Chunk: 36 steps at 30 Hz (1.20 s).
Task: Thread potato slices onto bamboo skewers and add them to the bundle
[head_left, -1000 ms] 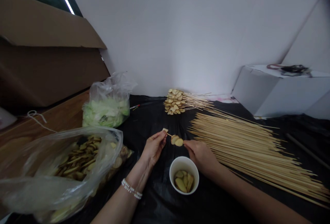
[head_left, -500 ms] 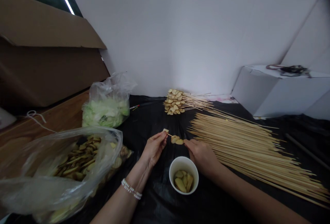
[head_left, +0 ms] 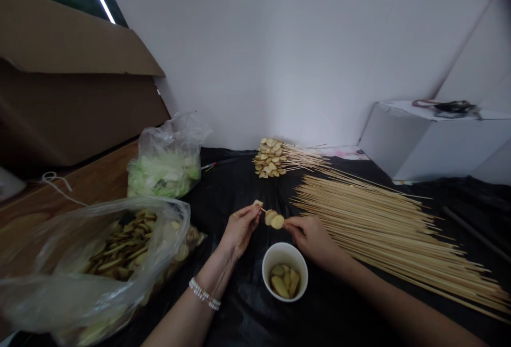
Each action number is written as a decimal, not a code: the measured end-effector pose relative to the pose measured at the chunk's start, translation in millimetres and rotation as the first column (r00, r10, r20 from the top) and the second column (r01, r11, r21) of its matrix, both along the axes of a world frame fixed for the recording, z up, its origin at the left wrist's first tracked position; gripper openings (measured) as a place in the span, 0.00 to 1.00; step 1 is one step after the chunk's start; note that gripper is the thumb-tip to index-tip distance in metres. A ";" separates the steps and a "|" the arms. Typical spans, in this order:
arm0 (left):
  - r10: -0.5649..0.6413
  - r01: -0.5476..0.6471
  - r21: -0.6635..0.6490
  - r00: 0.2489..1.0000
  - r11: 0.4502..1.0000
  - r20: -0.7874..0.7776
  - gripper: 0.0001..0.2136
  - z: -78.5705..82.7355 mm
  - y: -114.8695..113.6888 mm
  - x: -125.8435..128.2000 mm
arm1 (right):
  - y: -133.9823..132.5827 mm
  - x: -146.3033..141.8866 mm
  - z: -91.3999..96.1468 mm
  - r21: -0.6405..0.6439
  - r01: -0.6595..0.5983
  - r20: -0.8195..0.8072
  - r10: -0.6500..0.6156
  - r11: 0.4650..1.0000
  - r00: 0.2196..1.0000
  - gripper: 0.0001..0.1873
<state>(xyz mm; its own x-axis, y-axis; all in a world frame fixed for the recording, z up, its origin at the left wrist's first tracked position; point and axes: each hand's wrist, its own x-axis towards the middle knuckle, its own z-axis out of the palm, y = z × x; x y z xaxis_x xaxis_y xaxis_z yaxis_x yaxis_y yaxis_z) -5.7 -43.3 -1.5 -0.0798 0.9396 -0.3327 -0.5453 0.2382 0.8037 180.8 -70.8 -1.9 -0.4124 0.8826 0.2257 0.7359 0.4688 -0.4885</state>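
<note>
Just above the white cup (head_left: 284, 244), the left hand (head_left: 240, 230) pinched a bamboo skewer (head_left: 261, 209) between its fingertips, keeping it steady, while the right hand (head_left: 311, 239) pinched the potato slices (head_left: 275, 220) threaded on it, keeping them in line.

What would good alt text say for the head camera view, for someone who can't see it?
A person's left hand holds a thin bamboo skewer while the right hand pinches the pale potato slices on it. Below them sits a white cup of sliced pieces, with loose skewers to the right and a plastic bag of slices to the left.
</note>
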 end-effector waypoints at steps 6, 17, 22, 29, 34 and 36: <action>0.003 -0.003 0.018 1.000 1.000 -0.007 0.04 0.1 -1.4 1.1 | -0.3 0.9 -0.7 0.085 0.029 0.058 -0.034 0.996 0.998 0.15; -0.016 0.012 0.060 0.997 0.998 0.073 0.04 4.2 -3.2 2.2 | 1.4 0.0 2.7 0.078 -0.003 -0.070 0.008 0.997 0.998 0.16; 0.005 -0.010 0.093 0.999 0.996 0.046 0.06 4.2 -2.9 3.3 | -2.6 -2.1 -0.6 0.080 0.027 -0.030 -0.024 0.996 0.999 0.14; -0.016 0.014 0.110 1.000 0.994 0.014 0.08 -1.0 -2.3 3.8 | -2.1 -3.0 2.7 -0.028 0.000 -0.059 -0.002 1.000 0.998 0.18; 0.009 -0.010 0.067 1.000 0.998 0.017 0.06 -2.3 -1.5 5.5 | -6.2 -3.1 6.6 0.119 0.060 0.168 -0.079 0.991 0.983 0.14; 0.006 -0.008 0.067 1.000 0.998 0.021 0.05 -1.5 -2.1 6.1 | -5.1 -2.5 6.4 0.105 0.049 0.139 -0.063 0.993 0.988 0.13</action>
<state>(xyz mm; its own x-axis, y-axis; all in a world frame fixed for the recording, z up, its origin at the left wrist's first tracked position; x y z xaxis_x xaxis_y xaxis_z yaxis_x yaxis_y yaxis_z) 0.4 -45.4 -3.0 -0.0803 0.9592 -0.2710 -0.5634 0.1806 0.8062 178.3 -75.9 4.5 -0.3973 0.8808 0.2577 0.8208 0.4666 -0.3295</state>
